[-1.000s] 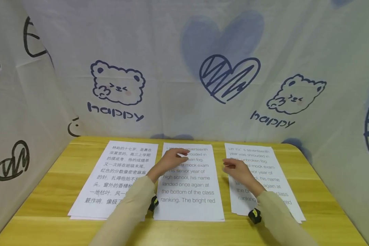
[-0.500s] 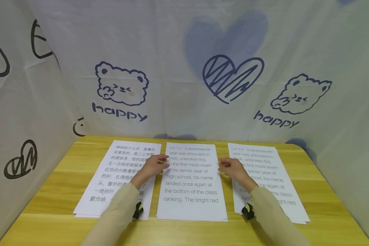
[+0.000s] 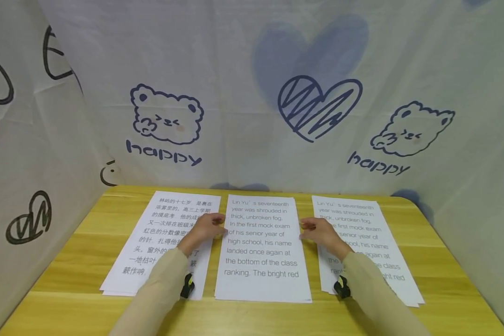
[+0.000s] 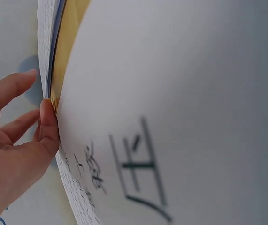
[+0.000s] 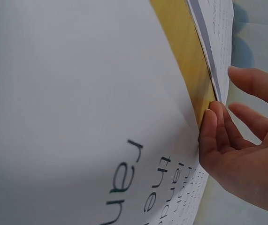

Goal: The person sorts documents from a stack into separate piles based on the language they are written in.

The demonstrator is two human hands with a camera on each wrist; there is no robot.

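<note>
Three stacks of printed paper lie in a row. My left hand (image 3: 205, 228) is over the right side of the left stack (image 3: 138, 247), which bears Chinese text, its fingertips at the left edge of the middle stack (image 3: 260, 242). Opposite it, my right hand (image 3: 321, 233) has its fingertips at the middle stack's right edge, with the palm over the right stack (image 3: 344, 214). In both wrist views the fingers are loosely bent, thumb apart from them, and the fingertips come down in the strip of table beside the middle stack's edge. Neither hand pinches any sheet.
The papers lie on a yellow wood-grain table (image 3: 67, 275). Behind it hangs a pale cloth (image 3: 243, 140) with drawn bears and hearts, and cloth also closes the left and right sides. A black strap device (image 3: 187, 285) is on the left wrist.
From above the middle stack my left hand has moved left to its edge. My right hand has shifted slightly, staying near the right edge. The stacks look unmoved; the view turned slightly.
</note>
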